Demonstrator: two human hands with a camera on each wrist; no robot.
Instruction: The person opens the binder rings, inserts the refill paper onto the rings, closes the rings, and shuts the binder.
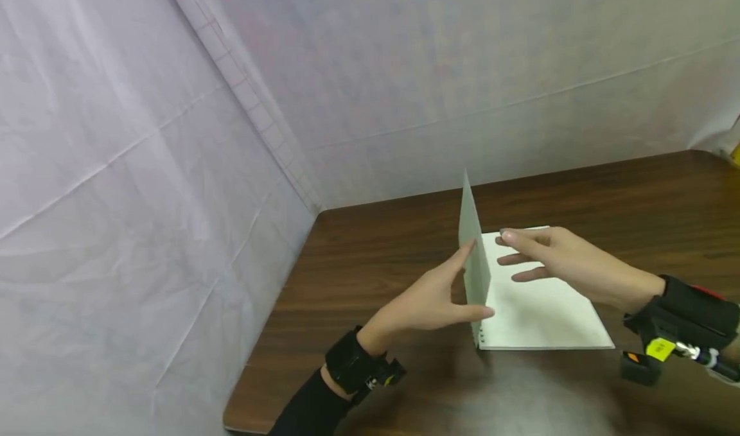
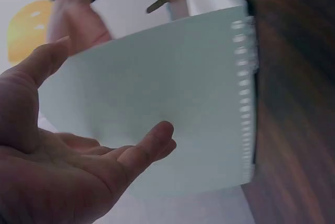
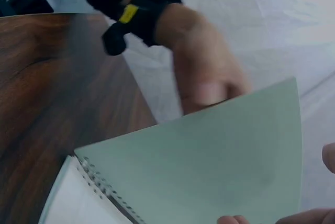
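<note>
Pale green cover (image 1: 475,256) stands upright on a notebook (image 1: 537,314) on the table (image 1: 636,198). Left hand (image 1: 428,304) pinches its edge; right hand (image 1: 555,259) hovers, fingers spread. Best swing it gently around the spiral.

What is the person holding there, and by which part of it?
The left hand holds the notebook's raised cover, thumb and fingers against its free edge. The right hand hovers open over the page, gripping nothing.
</note>
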